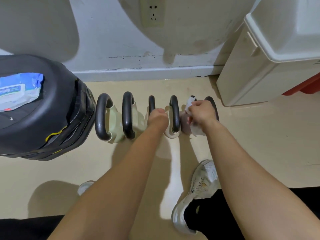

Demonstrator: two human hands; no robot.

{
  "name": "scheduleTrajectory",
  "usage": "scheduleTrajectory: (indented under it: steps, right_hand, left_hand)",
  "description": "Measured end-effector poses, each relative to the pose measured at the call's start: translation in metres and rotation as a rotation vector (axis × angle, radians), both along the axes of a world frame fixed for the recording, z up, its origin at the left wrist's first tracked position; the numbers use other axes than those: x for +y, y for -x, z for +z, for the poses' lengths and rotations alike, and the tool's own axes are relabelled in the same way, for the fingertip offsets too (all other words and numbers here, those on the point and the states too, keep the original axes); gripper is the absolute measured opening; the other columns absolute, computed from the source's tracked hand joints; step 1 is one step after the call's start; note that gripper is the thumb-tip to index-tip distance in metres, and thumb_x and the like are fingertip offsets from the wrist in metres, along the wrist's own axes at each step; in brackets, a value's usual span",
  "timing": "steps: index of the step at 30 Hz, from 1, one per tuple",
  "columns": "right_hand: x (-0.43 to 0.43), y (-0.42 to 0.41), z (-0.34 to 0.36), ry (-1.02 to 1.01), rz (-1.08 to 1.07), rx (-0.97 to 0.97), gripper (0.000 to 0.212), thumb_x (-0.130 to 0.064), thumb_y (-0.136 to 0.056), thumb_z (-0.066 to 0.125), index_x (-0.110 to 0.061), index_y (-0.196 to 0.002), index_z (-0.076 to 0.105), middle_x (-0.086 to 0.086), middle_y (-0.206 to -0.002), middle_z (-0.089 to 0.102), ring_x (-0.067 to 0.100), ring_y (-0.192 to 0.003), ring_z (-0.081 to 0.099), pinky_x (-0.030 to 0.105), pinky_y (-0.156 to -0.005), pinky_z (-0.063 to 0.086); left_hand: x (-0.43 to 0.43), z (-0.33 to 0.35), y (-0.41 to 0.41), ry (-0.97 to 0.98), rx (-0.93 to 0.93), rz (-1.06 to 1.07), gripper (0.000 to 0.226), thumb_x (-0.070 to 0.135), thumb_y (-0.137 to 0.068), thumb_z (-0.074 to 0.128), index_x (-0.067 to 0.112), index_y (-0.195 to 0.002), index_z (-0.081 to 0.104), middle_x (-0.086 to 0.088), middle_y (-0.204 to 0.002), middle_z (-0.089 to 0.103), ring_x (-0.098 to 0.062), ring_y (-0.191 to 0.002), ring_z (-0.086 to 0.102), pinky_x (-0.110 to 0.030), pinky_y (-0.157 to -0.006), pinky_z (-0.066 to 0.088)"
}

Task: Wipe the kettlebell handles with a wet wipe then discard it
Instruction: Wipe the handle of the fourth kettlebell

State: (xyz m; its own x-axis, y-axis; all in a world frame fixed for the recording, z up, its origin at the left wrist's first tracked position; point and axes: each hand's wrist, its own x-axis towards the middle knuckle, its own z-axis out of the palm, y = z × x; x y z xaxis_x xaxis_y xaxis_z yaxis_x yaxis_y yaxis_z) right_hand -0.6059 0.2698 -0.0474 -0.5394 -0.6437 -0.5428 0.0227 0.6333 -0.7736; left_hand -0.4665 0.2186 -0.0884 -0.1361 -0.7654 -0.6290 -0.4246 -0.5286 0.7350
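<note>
Kettlebells stand in a row on the beige floor [259,135] just in front of the white wall [112,40], their dark handles looping upward. Six handles show; the leftmost handle [101,116] sits close to a stack of black weight plates [48,118], and a blue pack of wet wipes [17,94] lies on top of that stack. The person's left hand [157,116] is closed in a fist round the third handle [151,103]. Their right hand [200,113] grips a white wet wipe [189,103], bunched round the fifth handle [192,97], with a loose end hanging below the wrist. A cream bin [259,66] stands to the right, and a white trainer [199,187] shows below the arms
</note>
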Motion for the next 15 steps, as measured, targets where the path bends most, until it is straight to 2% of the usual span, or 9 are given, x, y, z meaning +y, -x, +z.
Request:
scheduleTrajectory:
  steps: [3, 5, 7, 8, 10, 11, 12, 14, 15]
  right_hand:
    - [-0.019, -0.008, -0.009, -0.163, 0.165, 0.244, 0.026, -0.024, -0.094, 0.053, -0.022, -0.070, 0.062, 0.009, -0.073, 0.066, 0.032, -0.075, 0.067, 0.038, -0.074, 0.057]
    - [-0.028, -0.011, -0.011, -0.205, 0.177, 0.252, 0.022, -0.019, -0.100, 0.049, -0.011, -0.092, 0.068, 0.010, -0.081, 0.064, 0.032, -0.088, 0.063, 0.033, -0.078, 0.050]
    - [-0.035, -0.013, -0.010, -0.240, 0.161, 0.155, 0.024, -0.011, -0.101, 0.045, -0.003, -0.108, 0.068, 0.015, -0.097, 0.067, 0.033, -0.097, 0.062, 0.031, -0.080, 0.048]
    - [-0.038, -0.012, -0.013, -0.267, 0.135, 0.088, 0.028, -0.009, -0.100, 0.044, 0.000, -0.106, 0.069, 0.016, -0.097, 0.068, 0.032, -0.097, 0.065, 0.031, -0.076, 0.047]
    - [-0.035, -0.011, -0.010, -0.289, 0.037, -0.202, 0.041, -0.013, -0.097, 0.044, -0.003, -0.071, 0.074, 0.008, -0.069, 0.069, 0.020, -0.071, 0.071, 0.025, -0.065, 0.047]
    - [-0.032, -0.012, -0.010, -0.255, -0.006, -0.348, 0.052, -0.017, -0.096, 0.046, -0.009, -0.050, 0.070, 0.003, -0.056, 0.066, 0.014, -0.055, 0.068, 0.021, -0.063, 0.048]
    - [-0.031, -0.010, -0.017, -0.232, -0.003, -0.422, 0.057, -0.023, -0.095, 0.048, -0.010, -0.042, 0.067, 0.000, -0.053, 0.066, 0.011, -0.050, 0.065, 0.020, -0.069, 0.053]
    - [-0.030, -0.015, -0.015, -0.237, -0.045, -0.483, 0.045, -0.036, -0.094, 0.050, -0.010, -0.066, 0.074, 0.001, -0.074, 0.073, 0.014, -0.065, 0.066, 0.024, -0.087, 0.053]
    - [-0.029, -0.016, -0.013, -0.227, -0.092, -0.528, 0.037, -0.040, -0.095, 0.051, -0.014, -0.080, 0.073, 0.002, -0.082, 0.072, 0.016, -0.069, 0.065, 0.024, -0.085, 0.053]
  left_hand:
    - [-0.002, 0.005, 0.013, -0.075, 0.070, 0.116, 0.026, 0.016, -0.097, 0.044, 0.025, -0.073, 0.049, 0.002, -0.081, 0.053, -0.022, -0.088, 0.052, -0.034, -0.082, 0.042]
    - [-0.005, 0.005, 0.022, -0.151, 0.121, 0.234, 0.024, 0.026, -0.099, 0.041, 0.022, -0.078, 0.052, 0.003, -0.077, 0.051, -0.022, -0.077, 0.053, -0.035, -0.081, 0.040]
    - [-0.009, -0.001, 0.032, -0.228, 0.202, 0.297, 0.030, 0.033, -0.100, 0.037, 0.012, -0.098, 0.059, -0.003, -0.082, 0.053, -0.027, -0.084, 0.057, -0.038, -0.080, 0.043]
    - [-0.011, 0.001, 0.034, -0.246, 0.221, 0.305, 0.040, 0.037, -0.100, 0.035, 0.008, -0.110, 0.061, -0.007, -0.087, 0.057, -0.031, -0.092, 0.060, -0.041, -0.083, 0.046]
    - [-0.010, 0.006, 0.035, -0.334, 0.260, 0.343, 0.045, 0.048, -0.099, 0.039, 0.013, -0.101, 0.067, -0.014, -0.096, 0.069, -0.035, -0.098, 0.066, -0.042, -0.095, 0.051]
    - [-0.009, 0.009, 0.035, -0.388, 0.272, 0.348, 0.043, 0.052, -0.098, 0.043, 0.017, -0.090, 0.068, -0.014, -0.089, 0.073, -0.032, -0.090, 0.068, -0.040, -0.095, 0.052]
    - [-0.010, 0.006, 0.035, -0.434, 0.300, 0.347, 0.044, 0.053, -0.098, 0.045, 0.018, -0.082, 0.067, -0.012, -0.076, 0.074, -0.028, -0.080, 0.067, -0.036, -0.089, 0.053]
    - [-0.009, 0.001, 0.037, -0.457, 0.340, 0.363, 0.046, 0.050, -0.100, 0.044, 0.015, -0.078, 0.066, -0.007, -0.053, 0.069, -0.024, -0.070, 0.064, -0.032, -0.073, 0.052]
    - [-0.009, 0.000, 0.037, -0.452, 0.349, 0.368, 0.047, 0.048, -0.101, 0.042, 0.014, -0.080, 0.066, -0.006, -0.049, 0.067, -0.023, -0.069, 0.063, -0.031, -0.067, 0.049]
